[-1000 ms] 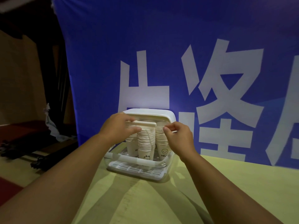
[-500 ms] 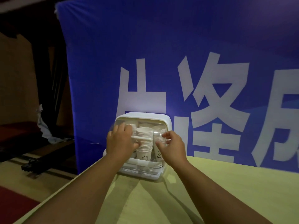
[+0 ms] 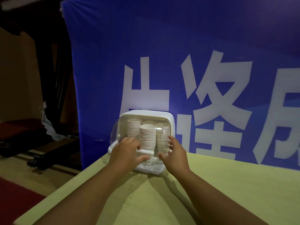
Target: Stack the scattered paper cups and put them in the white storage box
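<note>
One white storage box (image 3: 169,127) stands at the far edge of a table (image 3: 211,184), with its clear domed lid (image 3: 116,135) drawn down over the front. Through the lid, four stacks of paper cups (image 3: 146,137) can be counted, all upright inside the box: one at the back left, one at the back middle showing only its top, a front one in the centre, and one on the right with a small printed face near its foot. No cups lie loose on the table.

Two bare hands reach to the box. The left hand (image 3: 126,153) holds the lid's white bar handle (image 3: 146,151), fingers curled over it and the thumb under it. The right hand (image 3: 176,153) rests on the clear lid at the right, its fingers straight and spread apart, holding nothing. Both forearms cover the lower front of the box.

Just behind the box hangs one blue banner (image 3: 162,46) with three large white characters, the right one cut by the frame edge. The table is a plain yellow-green top. To the left the room is dim: dark planks (image 3: 48,153) lie on the floor, a crumpled pale sheet (image 3: 47,125) hangs near them, and a red carpet (image 3: 14,200) shows in the corner.
</note>
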### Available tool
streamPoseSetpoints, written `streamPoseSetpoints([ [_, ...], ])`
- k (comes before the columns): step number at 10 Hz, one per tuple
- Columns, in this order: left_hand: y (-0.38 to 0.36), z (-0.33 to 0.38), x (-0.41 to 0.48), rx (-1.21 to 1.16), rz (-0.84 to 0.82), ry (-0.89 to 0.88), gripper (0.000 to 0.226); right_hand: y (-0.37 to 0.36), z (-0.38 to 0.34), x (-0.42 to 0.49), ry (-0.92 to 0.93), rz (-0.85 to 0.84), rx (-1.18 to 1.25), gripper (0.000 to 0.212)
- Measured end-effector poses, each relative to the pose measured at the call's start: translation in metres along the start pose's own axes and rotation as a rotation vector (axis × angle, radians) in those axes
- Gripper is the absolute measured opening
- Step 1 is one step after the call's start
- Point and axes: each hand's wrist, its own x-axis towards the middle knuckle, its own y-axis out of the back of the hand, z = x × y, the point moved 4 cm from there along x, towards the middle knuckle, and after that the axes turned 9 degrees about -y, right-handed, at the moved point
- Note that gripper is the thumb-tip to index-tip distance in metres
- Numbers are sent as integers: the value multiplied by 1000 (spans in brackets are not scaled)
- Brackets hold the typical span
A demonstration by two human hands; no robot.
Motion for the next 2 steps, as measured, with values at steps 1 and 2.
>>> streamPoseSetpoints([
  [1,1,3,-4,-53,7,41,43,-1,1,-5,-5,-5,-11,80],
  [2,7,10,-1,-145,24,140,35,8,3,-5,-9,-1,-11,68],
])
